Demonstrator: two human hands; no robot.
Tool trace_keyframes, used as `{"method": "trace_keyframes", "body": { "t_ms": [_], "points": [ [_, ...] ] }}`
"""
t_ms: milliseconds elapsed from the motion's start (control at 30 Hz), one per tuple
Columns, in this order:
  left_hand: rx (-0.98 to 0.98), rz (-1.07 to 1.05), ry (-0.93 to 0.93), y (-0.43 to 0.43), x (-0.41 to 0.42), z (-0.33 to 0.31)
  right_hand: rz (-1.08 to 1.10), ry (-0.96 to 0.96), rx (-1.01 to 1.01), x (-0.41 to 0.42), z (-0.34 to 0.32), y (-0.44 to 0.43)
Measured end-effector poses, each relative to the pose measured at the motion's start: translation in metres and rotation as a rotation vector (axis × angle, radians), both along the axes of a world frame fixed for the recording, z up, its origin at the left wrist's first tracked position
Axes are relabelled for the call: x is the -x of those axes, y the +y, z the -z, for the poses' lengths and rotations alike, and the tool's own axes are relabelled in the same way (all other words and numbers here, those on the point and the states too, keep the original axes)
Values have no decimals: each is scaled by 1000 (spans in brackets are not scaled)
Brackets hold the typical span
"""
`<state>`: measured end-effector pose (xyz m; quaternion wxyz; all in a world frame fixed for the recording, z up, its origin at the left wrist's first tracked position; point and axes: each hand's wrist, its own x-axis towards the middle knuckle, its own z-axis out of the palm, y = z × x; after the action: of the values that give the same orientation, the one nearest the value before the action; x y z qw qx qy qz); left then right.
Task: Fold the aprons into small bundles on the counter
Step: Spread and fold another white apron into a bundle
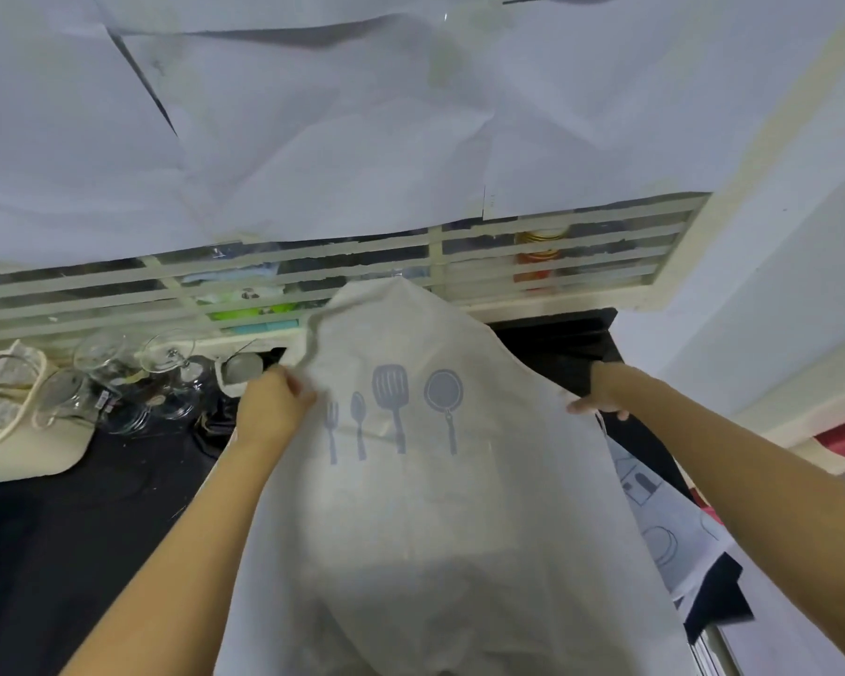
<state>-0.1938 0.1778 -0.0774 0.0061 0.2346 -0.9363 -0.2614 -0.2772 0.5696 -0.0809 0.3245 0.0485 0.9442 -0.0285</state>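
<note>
2 hands (269, 407) (601, 397), 1 printed apron (411, 480)

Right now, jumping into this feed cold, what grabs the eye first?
The apron, pale and printed with grey utensils, fills the centre, the left hand pinching its left edge and the right hand holding its right. Clear glassware crowds the dark counter at far left; another printed cloth lies at right.

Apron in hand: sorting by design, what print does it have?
Off-white apron with grey kitchen-utensil print; head view.
</note>
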Motion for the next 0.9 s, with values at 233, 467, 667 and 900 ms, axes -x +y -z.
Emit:
{"method": "trace_keyframes", "body": {
  "t_ms": [233,467,667,900],
  "points": [
    [-65,161,-516,32,-72,65,482,-89,429,-36,33,19],
    [-62,194,-639,41,-80,97,673,-271,524,-46,22,44],
    [-46,211,-705,45,-72,84,223,233,26,-31,-19,39],
    [-91,304,-613,29,-73,84,1,578,-250,-40,-11,24]
  ]
}}
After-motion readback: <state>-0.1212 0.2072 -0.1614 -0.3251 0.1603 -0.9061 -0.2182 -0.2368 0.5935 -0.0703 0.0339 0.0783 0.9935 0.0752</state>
